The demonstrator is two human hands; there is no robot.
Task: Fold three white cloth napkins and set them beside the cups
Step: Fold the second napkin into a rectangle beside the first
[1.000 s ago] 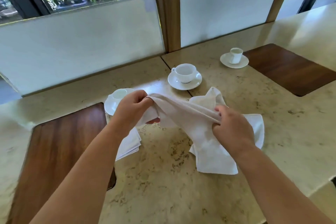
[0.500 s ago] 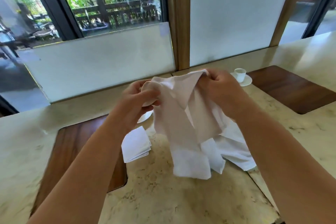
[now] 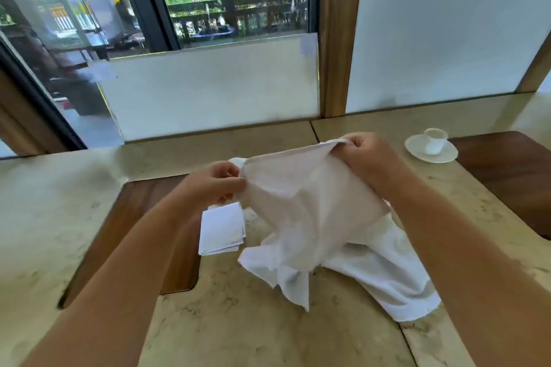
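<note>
The raised napkin hides most of a cup behind it, and both forearms run off the bottom edge.

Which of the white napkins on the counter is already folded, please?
The small folded napkin lying below the left hand; the others are crumpled or held open.

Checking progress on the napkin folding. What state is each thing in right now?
Left hand: pinching one top corner of the held napkin.
Right hand: pinching the other top corner.
Held napkin: unfolded, lifted, hanging.
Folded napkin: folded, lying flat.
Loose napkin: crumpled on the counter.
Cup: upright on its saucer.
</note>
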